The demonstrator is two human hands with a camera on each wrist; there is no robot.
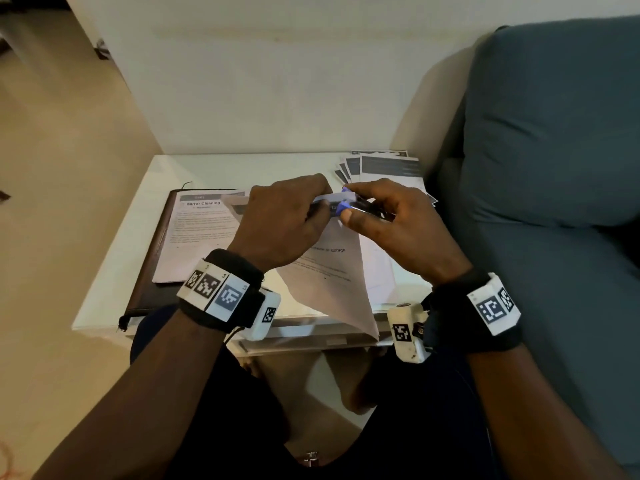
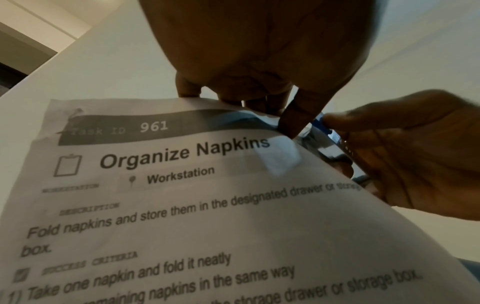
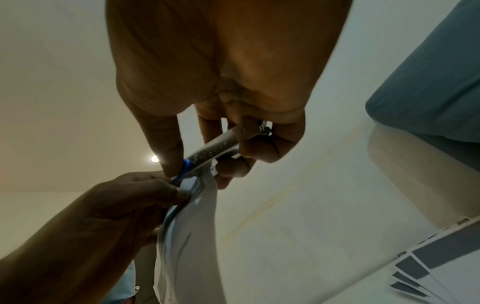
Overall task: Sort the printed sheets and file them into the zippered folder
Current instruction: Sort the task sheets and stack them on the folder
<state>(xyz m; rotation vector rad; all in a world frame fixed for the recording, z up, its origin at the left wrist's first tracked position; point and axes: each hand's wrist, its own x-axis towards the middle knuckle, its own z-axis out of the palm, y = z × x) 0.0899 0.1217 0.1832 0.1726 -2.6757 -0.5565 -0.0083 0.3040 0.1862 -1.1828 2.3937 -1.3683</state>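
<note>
My left hand [image 1: 320, 206] pinches the top edge of printed sheets headed "Organize Napkins" [image 2: 182, 205], held above the table so the sheets [image 1: 329, 271] hang toward me. My right hand [image 1: 360, 216] grips a small metal stapler with a blue tip [image 1: 348, 206], its blue end [image 3: 183, 170] at the sheets' top corner, right beside my left fingertips [image 3: 176, 193]. The dark brown zippered folder [image 1: 149, 265] lies flat at the table's left, with a "Mirror Cleaning" sheet [image 1: 194, 237] on top of it.
Several more printed sheets with dark headers [image 1: 388, 168] are fanned at the back right of the white table [image 1: 104, 282]. A blue-grey sofa [image 1: 554, 168] stands close on the right. A white wall runs behind the table.
</note>
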